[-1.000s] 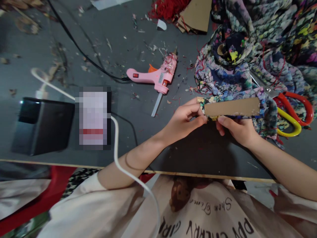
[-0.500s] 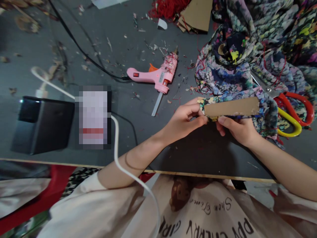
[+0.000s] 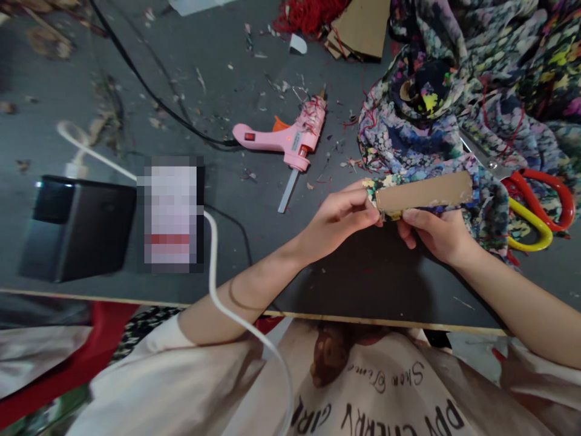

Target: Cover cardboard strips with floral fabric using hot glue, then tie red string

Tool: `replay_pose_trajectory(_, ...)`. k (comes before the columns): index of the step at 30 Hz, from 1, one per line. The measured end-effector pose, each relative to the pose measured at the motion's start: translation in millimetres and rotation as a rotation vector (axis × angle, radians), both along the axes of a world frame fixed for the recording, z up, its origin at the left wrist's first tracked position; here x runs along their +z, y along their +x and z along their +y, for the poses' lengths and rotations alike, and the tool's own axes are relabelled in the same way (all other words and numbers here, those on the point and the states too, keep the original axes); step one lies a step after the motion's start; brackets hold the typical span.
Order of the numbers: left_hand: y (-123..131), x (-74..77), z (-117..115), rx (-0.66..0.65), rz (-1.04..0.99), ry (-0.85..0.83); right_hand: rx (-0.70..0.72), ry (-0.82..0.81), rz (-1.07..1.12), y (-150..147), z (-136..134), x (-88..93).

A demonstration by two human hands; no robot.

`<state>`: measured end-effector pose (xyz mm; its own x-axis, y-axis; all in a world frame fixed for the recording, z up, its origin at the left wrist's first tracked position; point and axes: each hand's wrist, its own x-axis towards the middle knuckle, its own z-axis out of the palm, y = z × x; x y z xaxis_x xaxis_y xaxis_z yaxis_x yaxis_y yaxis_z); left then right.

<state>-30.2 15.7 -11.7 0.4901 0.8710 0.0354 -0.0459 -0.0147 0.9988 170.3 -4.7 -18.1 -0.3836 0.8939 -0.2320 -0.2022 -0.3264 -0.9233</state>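
Roughly, desk point(image 3: 218, 91): grey, flat, scrap-littered, beneath both hands.
Floral fabric point(image 3: 422, 139): soft, crumpled heap just beyond the right grip.
Cardboard strip point(image 3: 424, 191): flat brown rectangle, fabric-edged, held between both grips just above the desk.
Left hand point(image 3: 338, 218): forearm angled in, grip pinching the strip's left end.
Right hand point(image 3: 438, 233): grip pinching its lower edge, thumb on top.

A pixelated block point(image 3: 170, 209) at nine o'clock of the left hand point(image 3: 338, 221) is blurred past telling what it is. The right hand point(image 3: 438, 233) has its fingers hidden behind the cardboard strip point(image 3: 424, 191), whose three-o'clock end vanishes into floral fabric point(image 3: 408, 139), which is itself cut off by the top and right edges. Of the scissors point(image 3: 531, 221) at three o'clock only the red and yellow handles show, the blades being buried under fabric, and the red yarn point(image 3: 308, 15) at twelve o'clock is cropped.
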Motion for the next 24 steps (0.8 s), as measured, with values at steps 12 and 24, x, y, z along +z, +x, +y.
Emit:
replay_pose_trajectory(12, 1.4, 6.6, 0.3, -0.016, 0.041, 0.002, -0.033, 0.006, 0.038, -1.3, 0.8, 3.1)
replay_pose_trajectory(24, 5.1, 6.6, 0.3, 0.025, 0.137, 0.058, -0.06, 0.075, -0.073, -3.4, -3.8, 0.0)
